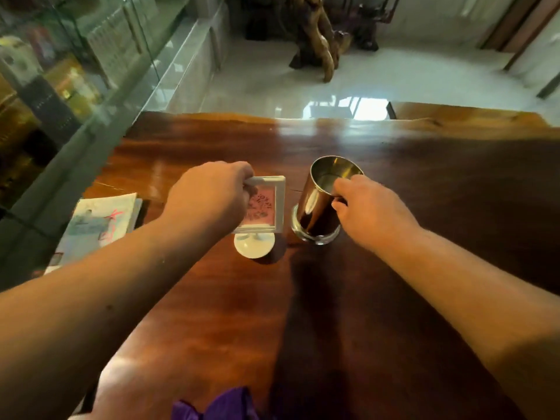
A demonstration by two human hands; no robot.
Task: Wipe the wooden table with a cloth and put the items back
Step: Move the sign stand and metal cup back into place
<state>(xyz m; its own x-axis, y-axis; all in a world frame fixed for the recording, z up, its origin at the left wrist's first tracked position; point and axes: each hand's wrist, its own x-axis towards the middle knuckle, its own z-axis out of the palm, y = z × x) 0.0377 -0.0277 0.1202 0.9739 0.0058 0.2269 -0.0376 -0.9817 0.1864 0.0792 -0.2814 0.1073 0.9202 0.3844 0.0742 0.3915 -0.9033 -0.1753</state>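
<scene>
A polished wooden table (pixel 333 298) fills the view. My left hand (pixel 209 195) grips the top left corner of a small white frame (pixel 277 207) with a pink card, which stands on a round white foot (pixel 254 245). To its right my right hand (pixel 369 210) holds the rim of a shiny metal cup (pixel 315 207) that rests upright on the table. A purple cloth (pixel 218 406) lies at the near edge, partly out of view.
A booklet (pixel 100 219) with pink writing lies at the table's left edge. A glass display cabinet (pixel 75 71) runs along the left. Beyond the far table edge are a white tiled floor (pixel 272 80) and a carved wood sculpture (pixel 318 40).
</scene>
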